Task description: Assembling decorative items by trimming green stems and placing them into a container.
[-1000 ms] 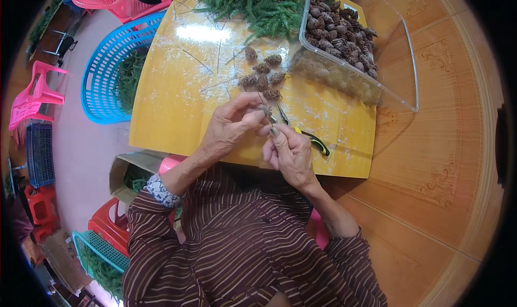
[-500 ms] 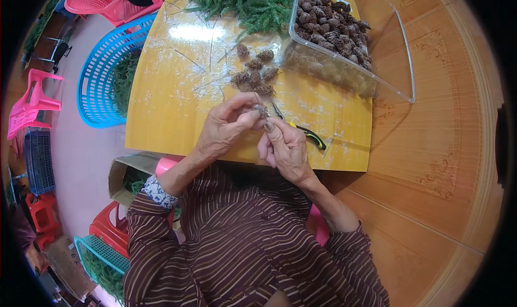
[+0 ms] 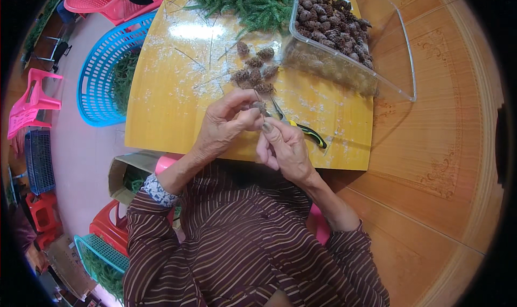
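Observation:
My left hand (image 3: 226,125) and my right hand (image 3: 285,148) meet over the near edge of a yellow table (image 3: 167,102). Between the fingertips of both sits a small brown pine cone (image 3: 262,107). Just behind my right hand lies a pair of pliers (image 3: 300,130) with black, yellow and green handles. A little pile of loose pine cones (image 3: 254,70) rests on the table beyond my hands.
A clear plastic bin (image 3: 350,43) full of pine cones stands at the back right. Green sprigs (image 3: 242,0) lie at the back. A blue basket (image 3: 102,75), pink chairs (image 3: 32,97) and a cardboard box (image 3: 126,170) stand to the left.
My hands have stayed together on the pine cone, with only small finger shifts. The view has tilted a little, so the table appears lower in the picture.

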### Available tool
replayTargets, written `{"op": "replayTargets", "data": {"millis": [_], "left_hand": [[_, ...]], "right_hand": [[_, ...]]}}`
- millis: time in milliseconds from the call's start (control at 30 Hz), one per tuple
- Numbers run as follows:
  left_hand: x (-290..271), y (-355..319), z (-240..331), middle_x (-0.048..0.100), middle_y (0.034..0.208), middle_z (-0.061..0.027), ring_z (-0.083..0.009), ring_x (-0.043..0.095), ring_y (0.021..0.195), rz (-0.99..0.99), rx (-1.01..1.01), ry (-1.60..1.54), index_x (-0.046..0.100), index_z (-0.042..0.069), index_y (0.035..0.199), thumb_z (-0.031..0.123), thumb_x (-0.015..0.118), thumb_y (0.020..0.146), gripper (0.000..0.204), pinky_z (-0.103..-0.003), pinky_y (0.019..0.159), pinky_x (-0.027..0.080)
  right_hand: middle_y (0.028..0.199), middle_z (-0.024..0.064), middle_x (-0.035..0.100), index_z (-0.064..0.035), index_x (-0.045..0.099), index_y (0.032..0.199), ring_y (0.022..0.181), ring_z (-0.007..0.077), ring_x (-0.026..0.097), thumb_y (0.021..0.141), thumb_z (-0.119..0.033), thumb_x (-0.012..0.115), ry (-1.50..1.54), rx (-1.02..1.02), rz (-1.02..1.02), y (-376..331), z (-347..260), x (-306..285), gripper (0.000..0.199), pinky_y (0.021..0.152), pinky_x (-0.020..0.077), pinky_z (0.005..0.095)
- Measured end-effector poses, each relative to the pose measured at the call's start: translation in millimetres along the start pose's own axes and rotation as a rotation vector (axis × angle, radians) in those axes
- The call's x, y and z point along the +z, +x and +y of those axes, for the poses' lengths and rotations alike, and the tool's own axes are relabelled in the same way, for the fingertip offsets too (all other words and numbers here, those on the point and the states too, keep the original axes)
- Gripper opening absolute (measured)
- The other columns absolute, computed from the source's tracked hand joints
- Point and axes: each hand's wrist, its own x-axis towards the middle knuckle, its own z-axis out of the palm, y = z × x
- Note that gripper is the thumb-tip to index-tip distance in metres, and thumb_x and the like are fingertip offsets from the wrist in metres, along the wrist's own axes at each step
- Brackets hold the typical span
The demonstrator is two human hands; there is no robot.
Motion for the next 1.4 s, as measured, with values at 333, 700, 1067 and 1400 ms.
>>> {"op": "replayTargets", "data": {"millis": [333,700,1067,1400], "left_hand": [[-6,3,10,0.059,0.091,-0.0007,-0.0093,0.055,0.088,-0.022,-0.161,0.069,0.059,0.001,0.108,0.008,0.060,0.087,0.022,-0.025,0.078,0.046],[-2,3,14,0.058,0.087,-0.0007,-0.0103,0.056,0.083,-0.155,-0.353,-0.206,0.060,0.002,0.100,0.010,0.057,0.085,0.017,-0.024,0.074,0.046],[4,1,14,0.060,0.091,-0.0011,-0.0092,0.057,0.080,-0.229,-0.346,-0.105,0.063,0.000,0.104,0.013,0.056,0.086,0.023,-0.024,0.073,0.047],[-1,6,7,0.063,0.088,-0.0050,-0.0117,0.059,0.082,-0.385,-0.309,0.007,0.062,-0.002,0.110,0.016,0.054,0.091,0.027,-0.027,0.079,0.048]], "right_hand": [[0.057,-0.0016,0.052,-0.0012,0.060,0.104,0.042,0.0024,0.037,0.103,-0.025,0.042,0.120,0.047,-0.143,1,-9,-13,0.031,0.041,0.0300,0.0173],[0.100,0.0008,0.049,-0.0058,0.055,0.126,0.065,0.0055,0.038,0.068,-0.022,0.084,-0.712,-0.337,0.103,8,-13,-15,0.067,0.056,0.0349,0.0189],[0.099,0.0013,0.048,-0.0034,0.062,0.114,0.068,0.0072,0.040,0.072,-0.010,0.081,-0.428,-0.382,0.144,8,5,-17,0.047,0.060,0.0375,0.0210],[0.086,0.0057,0.065,0.0020,0.069,0.090,0.082,0.0108,0.059,0.081,0.002,0.070,-0.238,-0.486,0.243,7,6,-18,0.008,0.072,0.0466,0.0220]]}}
